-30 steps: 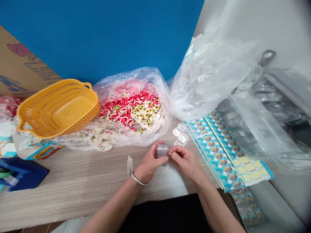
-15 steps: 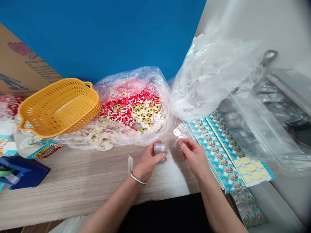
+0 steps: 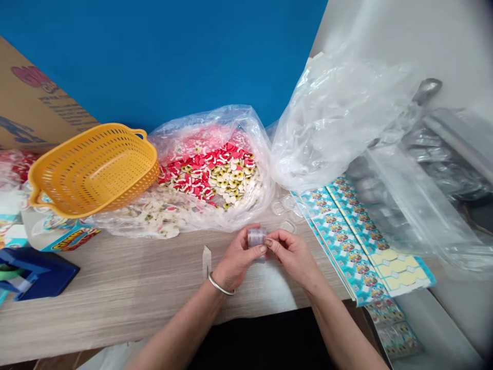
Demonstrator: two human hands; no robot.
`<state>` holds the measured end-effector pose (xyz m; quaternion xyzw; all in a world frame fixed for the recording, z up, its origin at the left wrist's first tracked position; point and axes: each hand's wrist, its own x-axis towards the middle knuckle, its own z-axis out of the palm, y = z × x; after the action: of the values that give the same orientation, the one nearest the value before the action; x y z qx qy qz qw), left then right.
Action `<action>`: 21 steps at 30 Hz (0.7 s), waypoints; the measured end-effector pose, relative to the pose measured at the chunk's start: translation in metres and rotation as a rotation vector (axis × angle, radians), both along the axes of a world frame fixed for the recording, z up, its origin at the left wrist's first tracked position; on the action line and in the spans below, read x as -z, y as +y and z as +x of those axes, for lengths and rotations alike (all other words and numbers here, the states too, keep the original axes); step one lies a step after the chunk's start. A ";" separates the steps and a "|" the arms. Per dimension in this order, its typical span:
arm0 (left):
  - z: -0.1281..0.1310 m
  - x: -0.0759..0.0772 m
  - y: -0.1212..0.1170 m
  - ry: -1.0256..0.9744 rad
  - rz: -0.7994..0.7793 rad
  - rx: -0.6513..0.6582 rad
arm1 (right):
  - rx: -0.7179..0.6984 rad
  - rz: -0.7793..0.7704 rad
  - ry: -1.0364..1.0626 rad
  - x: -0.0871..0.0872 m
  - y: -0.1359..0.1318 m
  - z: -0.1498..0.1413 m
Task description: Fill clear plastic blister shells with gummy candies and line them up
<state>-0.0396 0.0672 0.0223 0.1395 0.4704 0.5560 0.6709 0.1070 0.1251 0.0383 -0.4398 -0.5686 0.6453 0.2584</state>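
My left hand (image 3: 239, 257), with a silver bangle at the wrist, is wrapped round a short stack of clear plastic pieces (image 3: 256, 236). The stack lies sideways between thumb and fingers. At its right end, my right hand (image 3: 289, 252) pinches with thumb and forefinger. Whether those fingertips have one piece or the whole end is too small to tell. Just beyond the right hand, a loose clear plastic piece (image 3: 287, 226) lies on the table. More clear plastic pieces (image 3: 283, 204) rest behind it.
A clear bag of red and white gummy-like pieces (image 3: 215, 174) lies behind, beside a yellow basket (image 3: 92, 174). Printed sticker sheets (image 3: 339, 241) and a large plastic bag (image 3: 327, 118) are at right. A blue tape dispenser (image 3: 46, 275) stands at left; a small pale strip (image 3: 207, 261) lies near my left wrist.
My right hand has moved left from the loose clear pieces to the end of the stack. One loose piece now lies nearer on the table. The left hand has barely moved.
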 end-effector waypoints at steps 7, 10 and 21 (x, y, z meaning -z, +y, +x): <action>0.001 -0.001 -0.002 -0.099 -0.029 0.012 | -0.012 -0.046 0.028 -0.002 0.001 0.001; -0.001 -0.001 -0.002 -0.108 -0.022 0.017 | 0.000 -0.035 0.028 0.000 0.002 0.003; -0.003 -0.001 0.001 0.034 -0.061 -0.021 | 0.290 0.237 -0.213 0.000 0.015 0.008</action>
<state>-0.0425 0.0679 0.0236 0.1235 0.5001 0.5457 0.6610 0.1149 0.1404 0.0381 -0.5494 -0.5954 0.4800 0.3367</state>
